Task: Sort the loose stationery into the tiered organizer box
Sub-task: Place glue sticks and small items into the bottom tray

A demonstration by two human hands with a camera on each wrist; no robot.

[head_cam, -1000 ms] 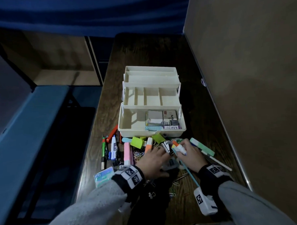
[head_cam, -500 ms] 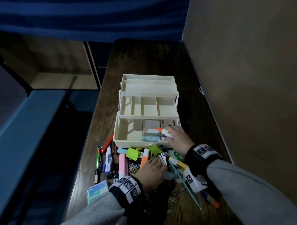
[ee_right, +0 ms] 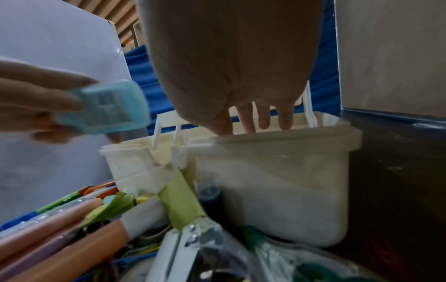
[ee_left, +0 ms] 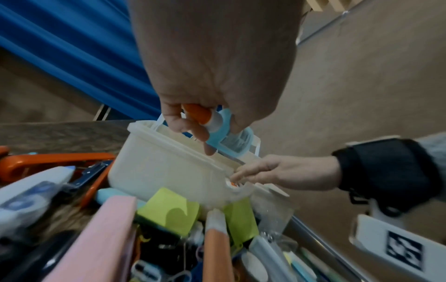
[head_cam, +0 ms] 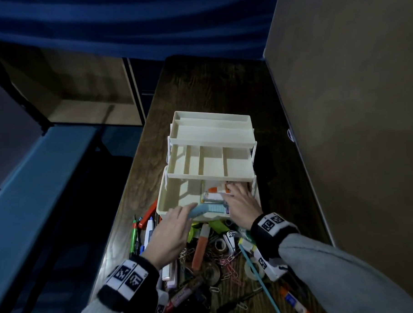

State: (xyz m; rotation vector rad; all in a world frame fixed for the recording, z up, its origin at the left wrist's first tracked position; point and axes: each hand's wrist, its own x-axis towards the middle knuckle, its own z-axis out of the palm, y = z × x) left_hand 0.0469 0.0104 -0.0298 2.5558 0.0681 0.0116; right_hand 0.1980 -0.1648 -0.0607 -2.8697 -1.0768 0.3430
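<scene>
**Cream organizer receiving items at bottom tier**

Cream plastic, the tiered organizer box [head_cam: 210, 156] stood open on the dark wooden table [head_cam: 221, 84], a tan partition wall [head_cam: 340, 103] close on its right. Its upper tiers were bare; only the bottom tier held stationery.

Compared with half a second before, the right hand [head_cam: 242, 205] had moved deeper into that tier, fingers extended and apparently holding nothing; the orange-capped marker [head_cam: 217, 190] it had carried lay by its fingertips, seemingly delivered, though the view there was poor.

The left hand [head_cam: 172, 233] had risen from the loose pile [head_cam: 205, 258] and gripped a light-blue case [ee_left: 226, 133] together with an orange-and-white item [ee_left: 204, 116], held over the near rim.

Open room remained in the tier's left half. The overhanging middle tier limited entry from behind.
</scene>
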